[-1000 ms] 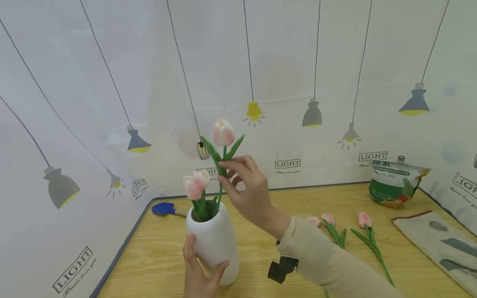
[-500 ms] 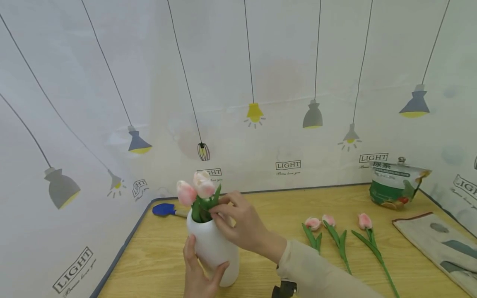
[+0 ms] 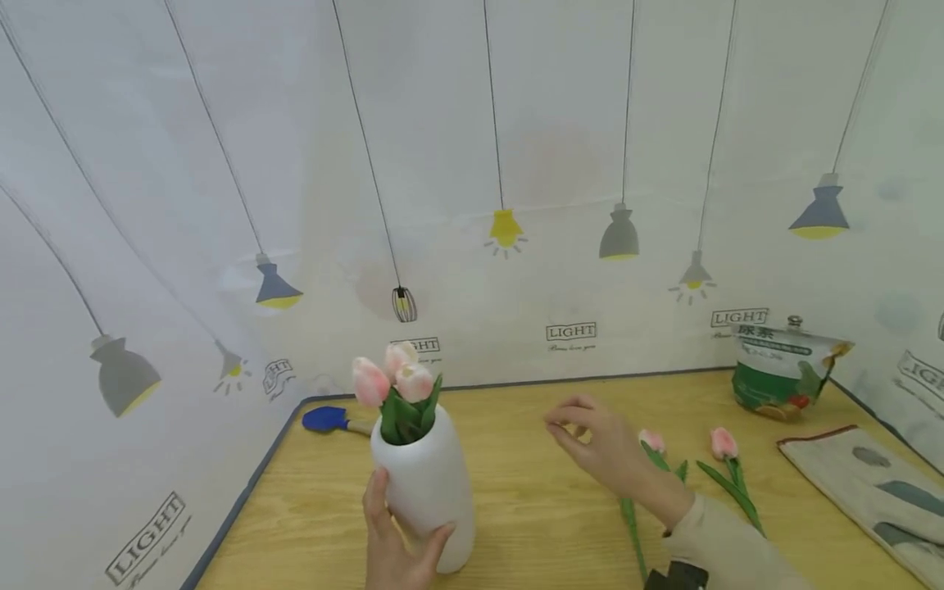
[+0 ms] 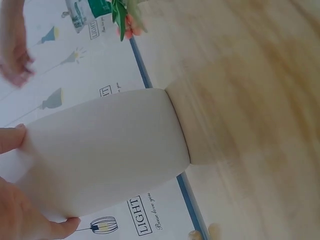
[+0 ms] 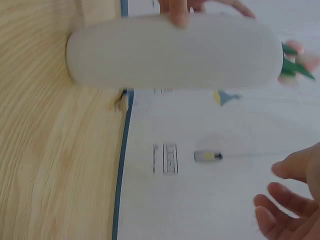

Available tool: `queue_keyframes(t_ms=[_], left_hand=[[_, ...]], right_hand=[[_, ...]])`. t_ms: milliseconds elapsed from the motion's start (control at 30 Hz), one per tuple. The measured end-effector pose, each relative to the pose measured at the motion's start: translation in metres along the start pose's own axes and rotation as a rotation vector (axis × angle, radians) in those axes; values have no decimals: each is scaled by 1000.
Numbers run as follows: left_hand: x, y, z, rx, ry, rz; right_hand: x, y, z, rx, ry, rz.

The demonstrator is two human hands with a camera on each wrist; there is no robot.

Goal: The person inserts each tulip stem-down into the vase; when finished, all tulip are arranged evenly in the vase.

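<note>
Pale walls (image 3: 435, 123) printed with hanging lamps (image 3: 619, 236) stand from ten to two o'clock around a yellowish wooden table (image 3: 538, 500).

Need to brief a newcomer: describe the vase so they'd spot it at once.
On the wooden table, look left of centre, right of the blue-bladed shovel. There stands a tall, smooth white vase, pink tulips rising from its mouth. It alone holds flowers; other tulips lie loose on the table.

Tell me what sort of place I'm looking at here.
Likely a screened-off work booth, though I can't be sure: a wood-grain table is bordered by a white backdrop printed with hanging lamps, and a white vase of pink tulips stands on the table.
</note>
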State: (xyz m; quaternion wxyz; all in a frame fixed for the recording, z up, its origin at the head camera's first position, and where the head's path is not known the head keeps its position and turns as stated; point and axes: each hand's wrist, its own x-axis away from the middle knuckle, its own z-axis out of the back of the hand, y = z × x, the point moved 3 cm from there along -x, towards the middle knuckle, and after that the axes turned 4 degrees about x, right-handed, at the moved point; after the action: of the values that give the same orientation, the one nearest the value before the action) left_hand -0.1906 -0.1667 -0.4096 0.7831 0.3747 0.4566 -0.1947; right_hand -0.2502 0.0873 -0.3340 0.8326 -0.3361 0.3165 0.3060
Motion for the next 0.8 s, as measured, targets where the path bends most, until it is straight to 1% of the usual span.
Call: queue_keyframes(t_ms=[100, 167, 233, 267, 333, 400, 500, 567, 667, 800], left_hand=[[0, 0, -1, 23, 23, 8], [0, 1, -1, 40, 28, 23], [-1, 3, -1, 40, 29, 42], [-1, 4, 0, 41, 31, 41], [-2, 5, 1, 36, 38, 39], [-3, 5, 3, 30, 45, 27], [-4, 5, 4, 35, 33, 8], [-5, 4, 3, 39, 17, -3], [-4, 4, 1, 45, 11, -15], [-3, 4, -2, 53, 38, -30]], right_hand=[[16, 38, 20, 111, -182, -193], [28, 60, 29, 150, -281, -276], [41, 77, 32, 175, -347, -309], [48, 84, 30, 185, -376, -321], [62, 92, 21, 177, -435, -343], [76, 95, 8, 164, -493, -338], [90, 94, -8, 135, -541, -357], [95, 91, -14, 146, -540, -371], [97, 86, -18, 161, -545, -427], [95, 82, -23, 139, -558, -502]])
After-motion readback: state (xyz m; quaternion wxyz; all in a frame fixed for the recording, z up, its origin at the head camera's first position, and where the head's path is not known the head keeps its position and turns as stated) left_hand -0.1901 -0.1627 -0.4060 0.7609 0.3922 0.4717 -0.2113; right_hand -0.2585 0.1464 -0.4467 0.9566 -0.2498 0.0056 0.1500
